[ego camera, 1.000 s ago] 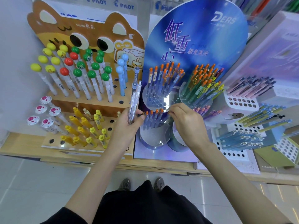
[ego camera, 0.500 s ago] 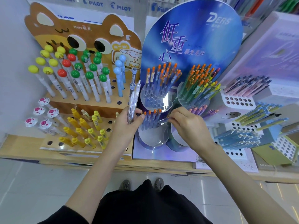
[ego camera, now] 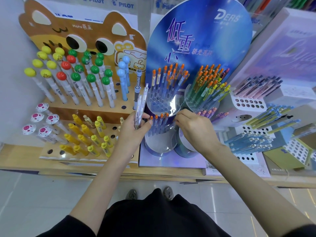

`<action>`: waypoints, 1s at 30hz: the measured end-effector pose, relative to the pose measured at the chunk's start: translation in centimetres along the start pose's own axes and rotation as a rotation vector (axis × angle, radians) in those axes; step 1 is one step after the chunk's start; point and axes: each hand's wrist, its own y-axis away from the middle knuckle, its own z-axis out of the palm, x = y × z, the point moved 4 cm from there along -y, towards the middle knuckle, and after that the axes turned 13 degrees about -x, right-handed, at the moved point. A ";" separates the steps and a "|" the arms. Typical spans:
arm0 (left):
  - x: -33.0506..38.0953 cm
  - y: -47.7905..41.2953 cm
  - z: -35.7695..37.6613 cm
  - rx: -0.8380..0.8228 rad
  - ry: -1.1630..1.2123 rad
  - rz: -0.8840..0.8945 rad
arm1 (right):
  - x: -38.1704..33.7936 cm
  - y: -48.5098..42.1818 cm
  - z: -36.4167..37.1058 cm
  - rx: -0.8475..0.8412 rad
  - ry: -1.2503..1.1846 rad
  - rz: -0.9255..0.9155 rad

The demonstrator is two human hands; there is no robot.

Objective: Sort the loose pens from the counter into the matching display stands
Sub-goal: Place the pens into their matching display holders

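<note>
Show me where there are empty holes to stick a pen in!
Empty holes: the front of the upper clear holder, below its orange-topped pens; the white block under the pink pens; the front-left corner of the wooden stand. Crowded: the green-ball pens.

Clear pens [ego camera: 141, 106], held bunched and near upright, stand just left of the blue display stand [ego camera: 196, 40], whose low front tier [ego camera: 157, 144] carries orange-tipped pens [ego camera: 159, 119] leaning back.
</note>
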 end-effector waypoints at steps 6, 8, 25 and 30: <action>0.3 0.1 0.0 -0.049 0.022 0.032 | -0.7 -2.0 1.1 -0.214 0.146 0.100; 0.3 0.2 0.0 -0.068 0.082 0.016 | -0.3 -2.5 1.2 -0.247 0.211 0.139; 0.5 0.3 4.3 -0.218 -0.015 0.034 | 7.6 10.3 0.4 0.604 -0.873 0.820; 1.4 -0.3 8.4 -0.143 -0.070 0.079 | 9.6 8.1 0.9 0.424 -0.922 0.670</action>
